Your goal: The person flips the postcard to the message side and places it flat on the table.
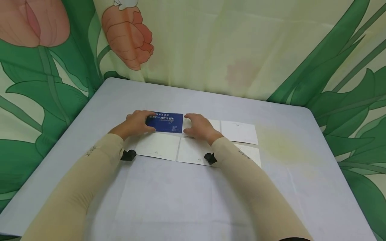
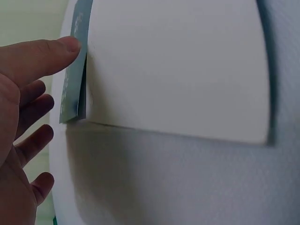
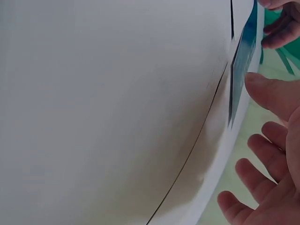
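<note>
A dark blue card (image 1: 169,124) with white lettering lies at the left end of the back row of cards. My left hand (image 1: 135,123) holds its left end between thumb and index finger; in the left wrist view the thumb (image 2: 70,44) is against the card's edge and the other fingers hang loose. Just off the card's right end is my right hand (image 1: 200,127), thumb and fingers spread and slightly bent, gripping nothing visible. Under the right hand, a white card (image 1: 215,124) is partly hidden. In the right wrist view, the blue card (image 3: 241,70) appears slightly tilted.
Several white cards are laid edge to edge: one at back right (image 1: 239,132), two in front (image 1: 156,146) (image 1: 193,150), and another at front right (image 1: 251,153), partly covered by the right sleeve. A white cloth covers the table (image 1: 169,201). A floral curtain (image 1: 211,43) hangs behind.
</note>
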The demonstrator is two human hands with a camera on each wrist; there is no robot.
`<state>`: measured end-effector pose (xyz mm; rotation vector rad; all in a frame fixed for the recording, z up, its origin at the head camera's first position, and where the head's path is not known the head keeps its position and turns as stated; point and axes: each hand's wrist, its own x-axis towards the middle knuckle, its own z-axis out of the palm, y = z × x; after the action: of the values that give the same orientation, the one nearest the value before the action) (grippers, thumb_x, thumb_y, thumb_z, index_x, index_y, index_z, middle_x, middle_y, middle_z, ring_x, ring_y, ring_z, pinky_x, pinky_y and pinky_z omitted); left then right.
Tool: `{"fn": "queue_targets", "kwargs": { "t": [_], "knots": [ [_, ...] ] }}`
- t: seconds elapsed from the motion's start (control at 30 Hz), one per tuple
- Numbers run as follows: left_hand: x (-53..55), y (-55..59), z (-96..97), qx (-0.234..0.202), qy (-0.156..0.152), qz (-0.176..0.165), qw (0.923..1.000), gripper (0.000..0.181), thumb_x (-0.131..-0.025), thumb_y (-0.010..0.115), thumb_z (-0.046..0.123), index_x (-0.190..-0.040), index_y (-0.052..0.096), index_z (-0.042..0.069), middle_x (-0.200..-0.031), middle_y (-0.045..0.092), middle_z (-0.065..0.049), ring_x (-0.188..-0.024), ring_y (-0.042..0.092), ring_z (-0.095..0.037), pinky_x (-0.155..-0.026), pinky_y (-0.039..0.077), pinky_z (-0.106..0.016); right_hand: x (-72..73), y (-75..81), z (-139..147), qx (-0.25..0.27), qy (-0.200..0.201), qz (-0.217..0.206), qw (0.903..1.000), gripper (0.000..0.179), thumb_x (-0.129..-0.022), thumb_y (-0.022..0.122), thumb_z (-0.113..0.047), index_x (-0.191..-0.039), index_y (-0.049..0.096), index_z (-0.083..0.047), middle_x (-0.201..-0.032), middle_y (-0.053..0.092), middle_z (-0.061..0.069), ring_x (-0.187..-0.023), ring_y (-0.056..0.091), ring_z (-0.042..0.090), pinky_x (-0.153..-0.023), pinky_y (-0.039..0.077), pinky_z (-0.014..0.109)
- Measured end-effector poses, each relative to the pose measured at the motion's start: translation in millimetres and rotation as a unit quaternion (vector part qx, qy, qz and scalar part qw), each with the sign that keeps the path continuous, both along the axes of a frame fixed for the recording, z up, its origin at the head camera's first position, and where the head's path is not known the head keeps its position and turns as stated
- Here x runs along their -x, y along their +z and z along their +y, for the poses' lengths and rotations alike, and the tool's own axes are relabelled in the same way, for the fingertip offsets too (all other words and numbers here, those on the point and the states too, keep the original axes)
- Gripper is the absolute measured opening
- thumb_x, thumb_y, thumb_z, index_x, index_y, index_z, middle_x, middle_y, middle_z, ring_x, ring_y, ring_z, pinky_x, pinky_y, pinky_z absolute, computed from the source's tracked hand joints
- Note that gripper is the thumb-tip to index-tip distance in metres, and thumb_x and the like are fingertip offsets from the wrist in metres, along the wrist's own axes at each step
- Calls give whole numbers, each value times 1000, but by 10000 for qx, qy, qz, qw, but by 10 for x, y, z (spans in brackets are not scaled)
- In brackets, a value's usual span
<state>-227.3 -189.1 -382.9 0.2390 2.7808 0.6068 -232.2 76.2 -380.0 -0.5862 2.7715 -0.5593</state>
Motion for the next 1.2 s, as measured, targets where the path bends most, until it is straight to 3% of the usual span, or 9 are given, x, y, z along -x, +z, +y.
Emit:
{"fn": "queue_targets", "kwargs": {
  "t": [0.2, 0.5, 0.97, 1.2],
  "knots": [
    [1, -17, -67, 112, -34, -56, 9999, 74, -88, 77, 30, -150, 45, 7, -152, 42, -22, -139, 32, -42, -105, 24, -59, 34, -27, -252, -459, 237, 277, 9983, 60, -96, 66, -31, -149, 46, -11, -151, 47, 7, -141, 38, 26, -114, 29, 41],
    [70, -55, -68, 298, -125, -198, 9993, 73, -88, 76, 32, -150, 46, 7, -151, 43, -22, -137, 35, -41, -104, 25, -58, 50, -27, -387, -1016, 539, 1, 9934, 64, -98, 64, -37, -152, 42, -9, -149, 48, 10, -139, 41, 26, -112, 33, 45],
    [102, -4, -30, 477, -108, -169, 9987, 74, -86, 79, 32, -148, 49, 6, -146, 48, -23, -133, 40, -39, -105, 25, -58, 72, -18, -420, -1179, 580, -8, 9913, 69, -95, 65, -45, -149, 45, -8, -139, 57, 12, -124, 53, 27, -106, 39, 45],
    [102, -26, -24, 596, -188, 1, 9980, 69, -89, 76, 32, -147, 50, 6, -145, 49, -23, -134, 41, -39, -105, 25, -57, 65, -5, -432, -1245, 657, 0, 9900, 61, -100, 61, -39, -149, 45, -7, -138, 57, 14, -127, 52, 29, -107, 38, 46]
  ]
}}
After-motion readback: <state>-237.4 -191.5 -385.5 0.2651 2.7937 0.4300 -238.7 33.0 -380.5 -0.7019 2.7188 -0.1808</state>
